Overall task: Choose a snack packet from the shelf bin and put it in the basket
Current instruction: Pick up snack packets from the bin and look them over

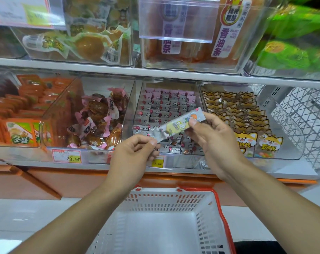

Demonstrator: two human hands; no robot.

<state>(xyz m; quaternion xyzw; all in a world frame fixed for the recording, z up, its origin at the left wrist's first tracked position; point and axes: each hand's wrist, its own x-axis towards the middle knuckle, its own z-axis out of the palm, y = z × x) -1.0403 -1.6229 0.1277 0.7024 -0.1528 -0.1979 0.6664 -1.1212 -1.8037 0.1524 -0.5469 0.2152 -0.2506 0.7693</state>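
Two hands hold one long, slim snack packet [179,124] in the air, in front of the lower shelf bins and above the basket. It is silver at both ends with a pale yellow panel and small cartoon printing in the middle, and it slants upward from lower left to upper right. Its lower end is pinched between the thumb and curled fingers of the left hand [135,154]. Its upper end is pinched between the thumb and forefinger of the right hand [214,142], whose other fingers curl below the packet.

Directly behind the packet stands a clear bin [169,116] filled with rows of small grey and pink packets. Just to its right, another clear bin [247,123] holds packets printed with an orange cartoon dog. To the left is a bin of brown snacks in pink-edged wrappers [98,118], and farther left are orange packets [21,131]. A price tag reading 29.90 [67,156] is fixed to the shelf edge, and a second yellow tag [157,162] is partly hidden by the left hand.

Below both forearms sits a white plastic basket [166,200] with slotted walls and an orange handle [223,217] lying along its right side.
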